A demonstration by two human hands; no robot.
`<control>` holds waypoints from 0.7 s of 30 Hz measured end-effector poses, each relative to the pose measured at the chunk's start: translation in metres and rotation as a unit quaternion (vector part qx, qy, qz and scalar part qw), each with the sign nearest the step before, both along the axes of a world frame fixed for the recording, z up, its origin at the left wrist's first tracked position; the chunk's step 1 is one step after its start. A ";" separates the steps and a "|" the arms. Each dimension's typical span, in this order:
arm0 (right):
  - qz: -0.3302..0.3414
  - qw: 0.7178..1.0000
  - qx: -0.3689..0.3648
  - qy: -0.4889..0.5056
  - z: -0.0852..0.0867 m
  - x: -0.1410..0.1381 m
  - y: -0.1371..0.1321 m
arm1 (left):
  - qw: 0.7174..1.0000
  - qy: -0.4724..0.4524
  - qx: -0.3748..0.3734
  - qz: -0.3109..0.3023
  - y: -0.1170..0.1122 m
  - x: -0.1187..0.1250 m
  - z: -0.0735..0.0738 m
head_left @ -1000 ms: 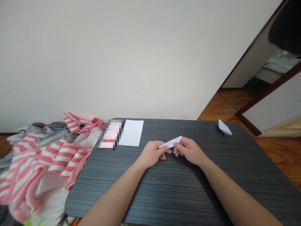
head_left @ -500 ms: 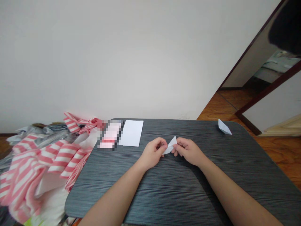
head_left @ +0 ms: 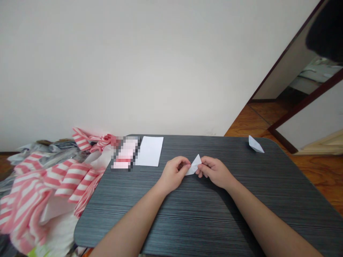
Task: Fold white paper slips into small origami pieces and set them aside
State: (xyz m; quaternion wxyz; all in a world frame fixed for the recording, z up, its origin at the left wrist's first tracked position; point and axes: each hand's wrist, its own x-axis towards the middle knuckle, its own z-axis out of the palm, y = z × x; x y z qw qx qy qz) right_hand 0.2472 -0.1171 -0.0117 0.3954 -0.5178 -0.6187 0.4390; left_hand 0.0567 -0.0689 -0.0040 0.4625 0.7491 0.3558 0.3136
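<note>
A small folded piece of white paper with a pointed top is held between my two hands, just above the dark table. My left hand pinches its left side between thumb and fingers. On the right side, my right hand grips the paper with thumb and fingertips. Part of the paper is hidden behind my fingers. Another folded white paper, with a raised point, rests near the far right corner of the table.
The dark, wood-grained table stands against a pale wall. Flat white sheets lie at its far left, beside a pixelated object. Striped pink and white cloth is heaped left of the table. A doorway opens at the right.
The folded paper's tip has shifted very slightly to the left between my fingers. Both hands keep nearly the same place and grip.
</note>
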 end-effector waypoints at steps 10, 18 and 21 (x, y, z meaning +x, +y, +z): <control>0.007 0.999 0.022 -0.030 0.004 0.001 0.000 | 1.000 -0.007 0.026 -0.015 -0.001 0.000 0.005; 0.009 0.998 0.039 -0.057 0.008 0.001 0.000 | 0.996 0.001 0.075 -0.039 -0.001 0.000 0.010; 0.011 0.998 0.041 -0.054 0.009 0.000 0.000 | 0.997 0.010 0.068 -0.043 -0.001 0.000 0.010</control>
